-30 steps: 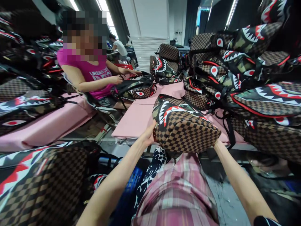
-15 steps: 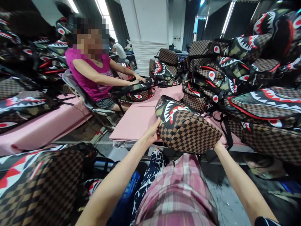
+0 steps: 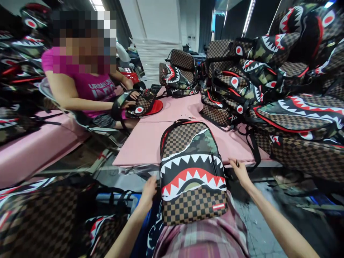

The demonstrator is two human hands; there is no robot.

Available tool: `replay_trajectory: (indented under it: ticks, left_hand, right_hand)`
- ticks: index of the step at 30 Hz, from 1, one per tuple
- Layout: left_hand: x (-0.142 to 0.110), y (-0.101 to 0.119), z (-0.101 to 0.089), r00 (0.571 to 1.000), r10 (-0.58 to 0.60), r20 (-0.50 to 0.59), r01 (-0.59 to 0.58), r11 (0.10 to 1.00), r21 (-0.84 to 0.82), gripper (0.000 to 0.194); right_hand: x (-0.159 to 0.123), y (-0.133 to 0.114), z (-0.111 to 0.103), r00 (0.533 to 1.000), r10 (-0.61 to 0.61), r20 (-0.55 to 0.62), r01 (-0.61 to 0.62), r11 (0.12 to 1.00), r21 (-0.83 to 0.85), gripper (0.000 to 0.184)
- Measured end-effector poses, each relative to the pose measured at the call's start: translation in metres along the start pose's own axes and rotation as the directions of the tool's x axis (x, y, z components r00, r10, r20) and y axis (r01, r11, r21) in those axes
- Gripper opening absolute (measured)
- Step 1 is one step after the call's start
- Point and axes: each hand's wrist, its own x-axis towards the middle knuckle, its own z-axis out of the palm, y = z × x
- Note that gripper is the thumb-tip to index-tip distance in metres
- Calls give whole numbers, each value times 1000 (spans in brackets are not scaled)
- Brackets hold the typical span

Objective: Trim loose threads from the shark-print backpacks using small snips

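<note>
A backpack (image 3: 192,172) with a brown-and-black check, camouflage and a red-and-white shark mouth leans on the pink table's near edge, its base against my lap. Its front faces me and its top points away. My left hand (image 3: 149,190) is closed beside the bag's left side; what its fingers hold, if anything, is hidden. Off the bag's right side, by the table edge, my right hand (image 3: 240,172) pinches a small black item (image 3: 237,163), too small to name.
Similar backpacks pile up on the right (image 3: 301,118) and at the table's far end (image 3: 181,73). Another bag (image 3: 40,215) stands at lower left. Across the pink table (image 3: 139,143), a seated co-worker (image 3: 88,86) handles a backpack (image 3: 143,104).
The backpack has swung from base toward me to standing with its front facing me, lower and nearer. Both hands have come off its base to its sides. The co-worker's bag has turned, showing red.
</note>
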Motion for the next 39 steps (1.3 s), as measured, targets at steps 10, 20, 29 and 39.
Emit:
replay_trajectory:
  ticks: [10,20,29,39]
  left_hand:
    - [-30,16,128,337,746,574,-853,-15,521,36]
    - [-26,5,144,461,627,629,-811,10,584,44]
    - [-13,41,209,729,459,507,-681,416,603,78]
    - [-8,53,193,736,413,536,-675,384,630,64]
  right_hand:
    - [31,-63,48,821,-396,412,564,675,-476,10]
    - [-53,-13,4,493,-570,658,861,429,-274,26]
    - [8,4,-16,909,-253,330,350,894,-280,24]
    - [162,25,4,976,-190,104,204,645,-736,38]
